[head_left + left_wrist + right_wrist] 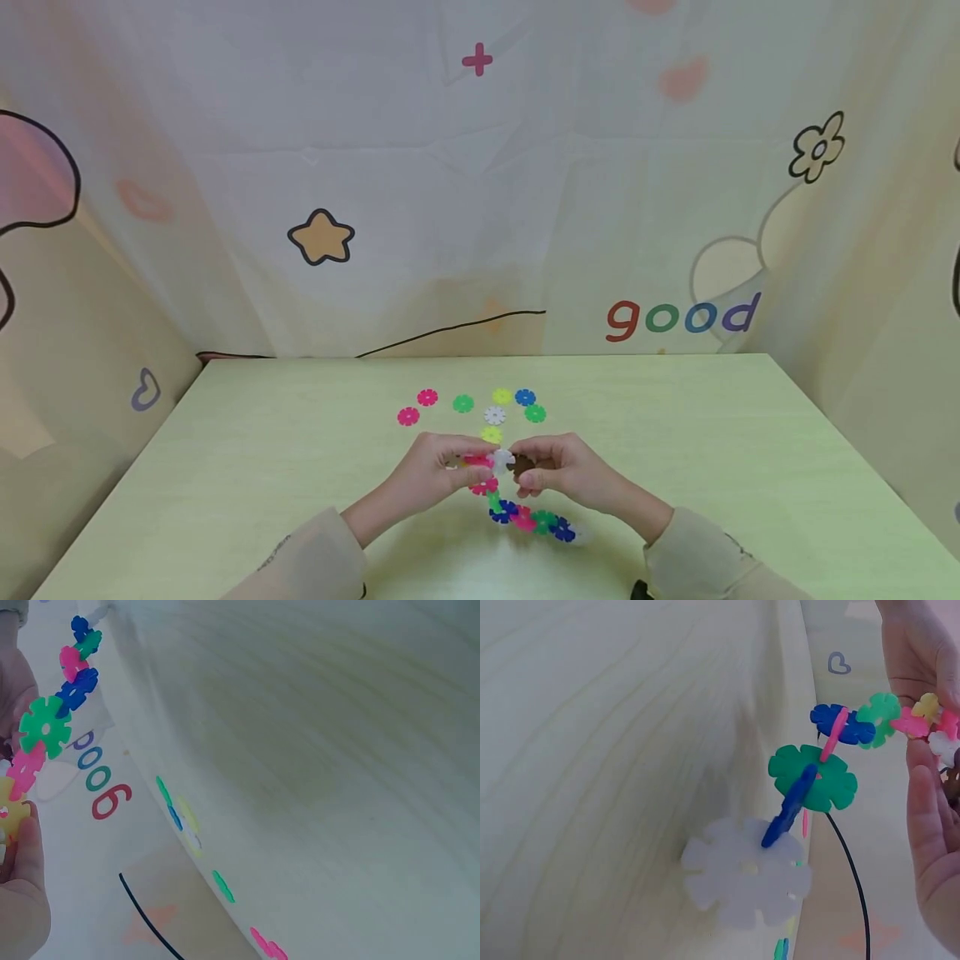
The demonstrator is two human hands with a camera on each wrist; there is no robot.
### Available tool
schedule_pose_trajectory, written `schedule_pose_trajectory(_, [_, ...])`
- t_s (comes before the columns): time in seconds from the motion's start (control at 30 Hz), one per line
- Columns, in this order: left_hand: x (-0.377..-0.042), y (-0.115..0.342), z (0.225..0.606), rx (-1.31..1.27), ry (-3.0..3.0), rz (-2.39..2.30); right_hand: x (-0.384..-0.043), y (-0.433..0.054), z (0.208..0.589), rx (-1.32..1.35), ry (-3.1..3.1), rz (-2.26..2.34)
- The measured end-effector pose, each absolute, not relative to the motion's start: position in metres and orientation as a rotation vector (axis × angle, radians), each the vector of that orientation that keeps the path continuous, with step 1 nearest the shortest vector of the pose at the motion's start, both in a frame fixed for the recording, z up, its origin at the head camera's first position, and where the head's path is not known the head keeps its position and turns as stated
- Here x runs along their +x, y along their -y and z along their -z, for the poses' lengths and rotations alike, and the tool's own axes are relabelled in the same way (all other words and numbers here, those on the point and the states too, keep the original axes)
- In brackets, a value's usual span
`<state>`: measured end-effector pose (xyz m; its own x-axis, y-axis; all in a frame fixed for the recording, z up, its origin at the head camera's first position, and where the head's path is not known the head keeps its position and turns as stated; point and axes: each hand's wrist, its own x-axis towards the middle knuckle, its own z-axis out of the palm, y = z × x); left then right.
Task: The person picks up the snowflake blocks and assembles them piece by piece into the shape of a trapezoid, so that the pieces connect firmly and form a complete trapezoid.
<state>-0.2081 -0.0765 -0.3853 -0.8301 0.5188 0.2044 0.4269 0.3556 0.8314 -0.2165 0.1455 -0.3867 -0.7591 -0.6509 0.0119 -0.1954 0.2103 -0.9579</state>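
A chain of interlocking flower-shaped plastic discs hangs below and between both hands. Its green disc [46, 727], blue disc [77, 691] and white end disc [742, 871] show in the wrist views. In the head view my left hand [431, 475] pinches the upper part of the chain near a pink disc [477, 459]. My right hand [577, 473] pinches a brown disc [522, 465] by its edge, right beside a white disc [502, 461]. Fingers cover part of these pieces. A yellow disc [13, 814] sits by the fingers in the left wrist view.
Loose discs lie on the table [262, 467] beyond the hands: two pink [427, 397], green [463, 403], yellow [502, 396], blue [525, 397], white [494, 415] and others. A printed curtain [420, 192] stands behind the table's far edge.
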Motion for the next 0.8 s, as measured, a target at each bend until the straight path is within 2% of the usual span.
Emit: schedule_pose_trajectory(0.8, [-0.212,0.063,0.396,0.896,-2.546,-1.206,-0.227,-0.151,0.388,-0.762,-2.198,1.389])
